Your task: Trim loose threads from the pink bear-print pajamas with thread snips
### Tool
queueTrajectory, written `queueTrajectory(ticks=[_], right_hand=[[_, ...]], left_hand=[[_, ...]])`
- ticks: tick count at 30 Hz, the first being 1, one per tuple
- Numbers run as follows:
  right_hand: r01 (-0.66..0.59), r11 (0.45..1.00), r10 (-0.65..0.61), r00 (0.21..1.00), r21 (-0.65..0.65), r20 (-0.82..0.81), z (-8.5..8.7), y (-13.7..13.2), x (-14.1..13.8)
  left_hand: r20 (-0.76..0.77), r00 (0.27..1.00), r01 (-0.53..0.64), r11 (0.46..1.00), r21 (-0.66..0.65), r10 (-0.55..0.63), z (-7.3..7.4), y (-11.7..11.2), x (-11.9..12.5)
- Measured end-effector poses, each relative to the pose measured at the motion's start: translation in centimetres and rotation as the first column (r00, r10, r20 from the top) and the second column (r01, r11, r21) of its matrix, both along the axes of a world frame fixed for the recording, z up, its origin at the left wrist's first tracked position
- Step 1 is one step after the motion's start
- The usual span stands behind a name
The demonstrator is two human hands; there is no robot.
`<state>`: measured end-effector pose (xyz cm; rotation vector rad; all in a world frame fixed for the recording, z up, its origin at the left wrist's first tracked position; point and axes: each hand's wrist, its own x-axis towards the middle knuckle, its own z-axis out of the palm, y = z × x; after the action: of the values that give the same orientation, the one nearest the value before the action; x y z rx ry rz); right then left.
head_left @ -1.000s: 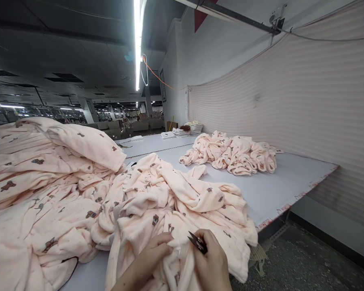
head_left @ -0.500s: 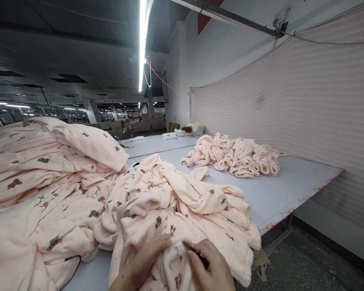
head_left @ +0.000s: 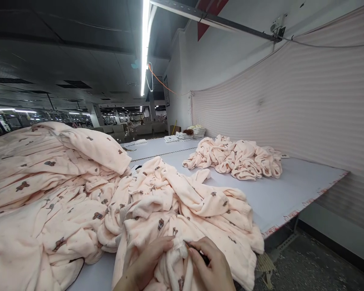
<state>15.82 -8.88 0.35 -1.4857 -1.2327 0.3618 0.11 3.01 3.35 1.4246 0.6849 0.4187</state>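
Observation:
A pale pink fleece garment (head_left: 218, 226) with small brown bear prints lies bunched at the near edge of the table, spreading out ahead of my hands. My left hand (head_left: 148, 258) pinches a fold of it between thumb and fingers. In my right hand (head_left: 214, 264) is a small dark pointed tool (head_left: 204, 258), which looks like thread snips; my fingers hide most of it. Its tip points left, at the whitish edge of the fold (head_left: 178, 248) beside my left fingertips. Whether the tip touches the cloth I cannot tell.
A large heap of the same pink fleece (head_left: 48, 173) rises on the left. Another pink pile (head_left: 239, 159) lies farther back on the pale table (head_left: 297, 182). Folded white cloths (head_left: 183, 136) sit at the far end. Striped sheeting (head_left: 306, 101) hangs along the right wall.
The view has shifted slightly, so everything appears a little lower and to the right. Both hands keep almost the same hold on the garment and the dark tool.

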Motion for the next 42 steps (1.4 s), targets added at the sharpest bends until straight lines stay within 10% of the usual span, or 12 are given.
queueTrajectory(ticks=[21, 29, 38, 42], right_hand=[[-0.043, 0.996, 0.045, 0.998, -0.075, 0.031, 1.1, -0.6, 0.6], [0.133, 0.991, -0.117, 0.892, -0.007, 0.436, 1.9, -0.7, -0.7], [0.408, 0.894, -0.425, 0.903, -0.186, -0.061, -1.7, -3.0, 2.9], [0.232, 0.968, -0.249, 0.937, -0.099, -0.247, -2.3, -2.4, 2.7]], left_hand=[[-0.039, 0.994, -0.103, 0.994, 0.022, 0.104, 0.0, 0.0, 0.0], [-0.039, 0.991, -0.131, 0.991, 0.006, 0.131, -0.6, -0.3, 0.1], [0.163, 0.975, -0.178, 0.972, 0.153, 0.153, 3.3, 0.6, -0.4], [-0.002, 1.000, -0.022, 0.918, 0.396, 0.025, 3.0, -1.8, 2.3]])
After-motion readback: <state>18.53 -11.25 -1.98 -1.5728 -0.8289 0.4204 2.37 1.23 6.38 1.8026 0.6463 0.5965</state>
